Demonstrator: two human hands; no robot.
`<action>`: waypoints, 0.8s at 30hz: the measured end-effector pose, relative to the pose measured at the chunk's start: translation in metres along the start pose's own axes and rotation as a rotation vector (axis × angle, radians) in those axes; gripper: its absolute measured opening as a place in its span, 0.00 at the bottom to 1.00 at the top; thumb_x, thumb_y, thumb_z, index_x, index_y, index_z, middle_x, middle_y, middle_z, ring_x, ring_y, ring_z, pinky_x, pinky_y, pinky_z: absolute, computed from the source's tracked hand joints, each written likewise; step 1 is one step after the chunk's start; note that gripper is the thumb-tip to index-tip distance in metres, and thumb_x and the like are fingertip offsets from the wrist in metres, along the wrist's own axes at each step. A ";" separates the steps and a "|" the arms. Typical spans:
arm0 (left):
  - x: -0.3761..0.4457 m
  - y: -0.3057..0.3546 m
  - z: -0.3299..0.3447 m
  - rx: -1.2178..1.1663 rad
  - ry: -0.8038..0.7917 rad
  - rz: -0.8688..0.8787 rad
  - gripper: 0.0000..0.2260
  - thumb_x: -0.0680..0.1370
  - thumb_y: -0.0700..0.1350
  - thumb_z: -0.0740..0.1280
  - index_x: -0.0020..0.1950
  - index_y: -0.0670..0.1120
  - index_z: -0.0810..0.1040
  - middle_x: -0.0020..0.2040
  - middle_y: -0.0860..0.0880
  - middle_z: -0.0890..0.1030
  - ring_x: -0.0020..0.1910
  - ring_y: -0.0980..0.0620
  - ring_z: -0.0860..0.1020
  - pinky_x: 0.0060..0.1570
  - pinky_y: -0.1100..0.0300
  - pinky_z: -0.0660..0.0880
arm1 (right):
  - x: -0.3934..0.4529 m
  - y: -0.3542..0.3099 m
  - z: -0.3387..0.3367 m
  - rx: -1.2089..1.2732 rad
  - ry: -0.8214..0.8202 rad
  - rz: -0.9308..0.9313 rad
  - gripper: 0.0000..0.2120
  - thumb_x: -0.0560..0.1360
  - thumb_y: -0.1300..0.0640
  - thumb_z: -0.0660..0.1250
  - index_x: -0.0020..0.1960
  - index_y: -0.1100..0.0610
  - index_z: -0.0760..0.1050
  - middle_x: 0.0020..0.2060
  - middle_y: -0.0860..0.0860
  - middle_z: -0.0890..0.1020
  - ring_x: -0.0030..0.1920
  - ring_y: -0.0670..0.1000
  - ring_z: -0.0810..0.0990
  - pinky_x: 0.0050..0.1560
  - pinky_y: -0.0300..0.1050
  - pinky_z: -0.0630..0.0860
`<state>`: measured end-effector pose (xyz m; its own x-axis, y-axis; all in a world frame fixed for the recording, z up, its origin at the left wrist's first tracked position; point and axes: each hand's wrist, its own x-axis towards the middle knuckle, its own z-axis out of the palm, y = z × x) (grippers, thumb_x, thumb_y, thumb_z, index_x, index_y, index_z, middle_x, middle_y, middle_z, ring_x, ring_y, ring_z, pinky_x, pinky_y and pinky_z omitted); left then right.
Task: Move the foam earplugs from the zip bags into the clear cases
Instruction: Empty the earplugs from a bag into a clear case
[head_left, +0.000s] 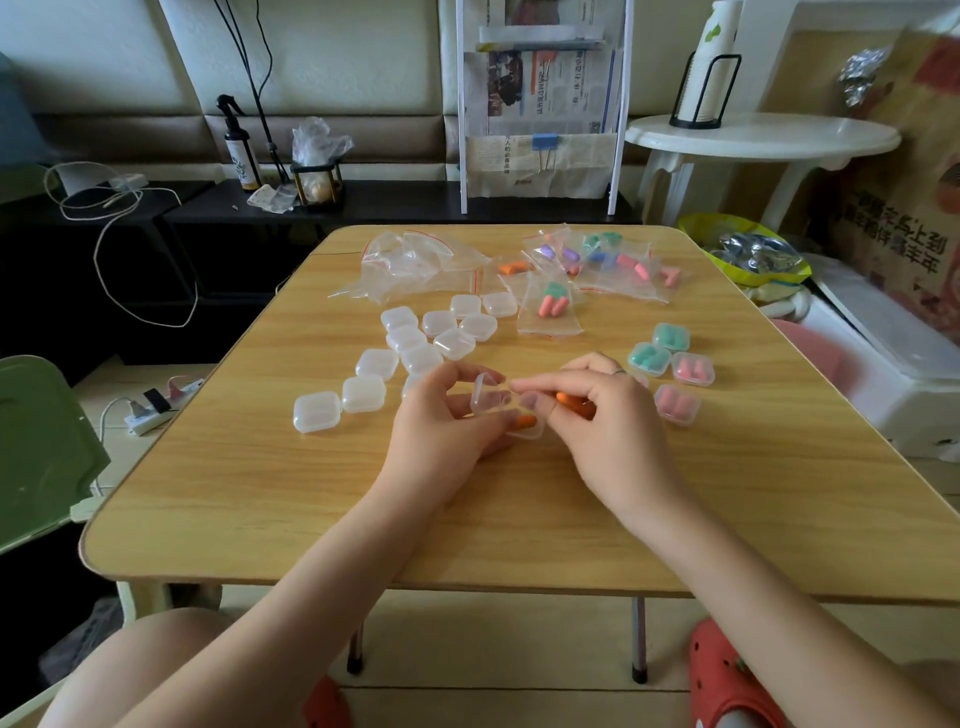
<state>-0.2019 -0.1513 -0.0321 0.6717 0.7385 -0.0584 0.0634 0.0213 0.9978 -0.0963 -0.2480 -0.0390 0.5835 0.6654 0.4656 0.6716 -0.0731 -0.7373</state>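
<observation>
My left hand (447, 421) holds an open clear case (496, 402) just above the wooden table (260, 467). One orange earplug (525, 421) lies in the case. My right hand (608, 410) pinches a second orange earplug (571, 401) beside the case. Several shut empty clear cases (415, 345) lie to the left. Filled cases with green and pink earplugs (670, 364) sit to the right. Zip bags holding coloured earplugs (587, 270) lie at the back, with a pile of empty zip bags (415, 265) left of them.
A newspaper rack (540, 104) stands behind the table. A white round side table (758, 137) and a yellow bag (748, 254) are at the right. A green chair (41, 441) and a power strip (156, 405) are at the left.
</observation>
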 end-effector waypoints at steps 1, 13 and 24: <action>-0.001 0.001 0.000 0.005 -0.007 -0.004 0.15 0.69 0.36 0.76 0.52 0.44 0.77 0.42 0.44 0.85 0.42 0.46 0.84 0.48 0.55 0.81 | 0.001 -0.001 -0.001 0.039 -0.016 0.035 0.08 0.74 0.57 0.70 0.51 0.49 0.83 0.40 0.47 0.75 0.39 0.39 0.72 0.43 0.27 0.67; -0.005 0.005 0.000 0.085 -0.038 0.008 0.17 0.68 0.37 0.76 0.53 0.48 0.78 0.39 0.48 0.85 0.45 0.45 0.83 0.55 0.48 0.78 | 0.003 0.002 -0.004 0.121 0.020 0.154 0.13 0.67 0.56 0.77 0.48 0.55 0.76 0.33 0.47 0.79 0.31 0.41 0.73 0.35 0.32 0.71; -0.002 0.003 -0.001 0.032 -0.035 -0.034 0.16 0.69 0.37 0.76 0.53 0.48 0.78 0.43 0.48 0.85 0.45 0.46 0.84 0.51 0.55 0.80 | 0.005 0.003 -0.005 0.299 -0.142 0.317 0.15 0.75 0.63 0.69 0.59 0.51 0.78 0.51 0.45 0.81 0.52 0.37 0.78 0.50 0.28 0.74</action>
<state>-0.2036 -0.1524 -0.0289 0.6944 0.7134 -0.0936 0.1095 0.0238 0.9937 -0.0890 -0.2487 -0.0369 0.6569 0.7413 0.1376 0.2964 -0.0861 -0.9512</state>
